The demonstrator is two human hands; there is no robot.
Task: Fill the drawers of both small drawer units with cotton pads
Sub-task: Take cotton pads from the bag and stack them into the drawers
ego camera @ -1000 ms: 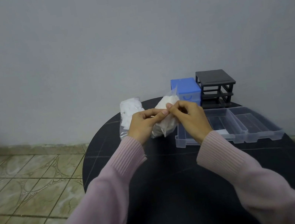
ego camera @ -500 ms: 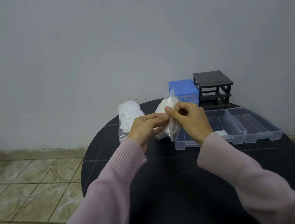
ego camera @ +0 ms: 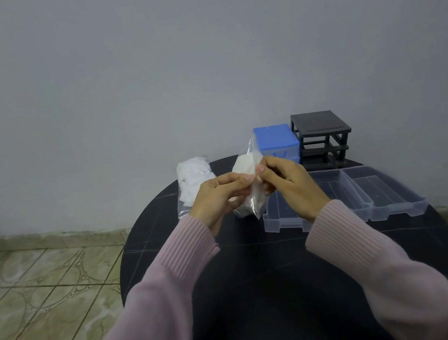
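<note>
The fingers (ego camera: 258, 169) of the right hand (ego camera: 291, 188) and left hand (ego camera: 219, 200) pinch the top edge of a clear bag of cotton pads (ego camera: 247, 192), held above the worktop (ego camera: 265, 281). By the look of it the bag is unopened. Two clear drawers (ego camera: 370, 198) lie empty beside it; a second bag (ego camera: 193, 178) waits behind. The blue drawer unit (ego camera: 275, 140) and black drawer unit (ego camera: 322, 135) remain unfilled. No writing is readable.

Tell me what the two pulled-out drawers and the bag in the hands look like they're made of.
Drawers: likely rigid clear plastic, glossy; the dark table shows through them. Held bag: thin transparent plastic film, crinkled, white cotton pads visible inside.
</note>
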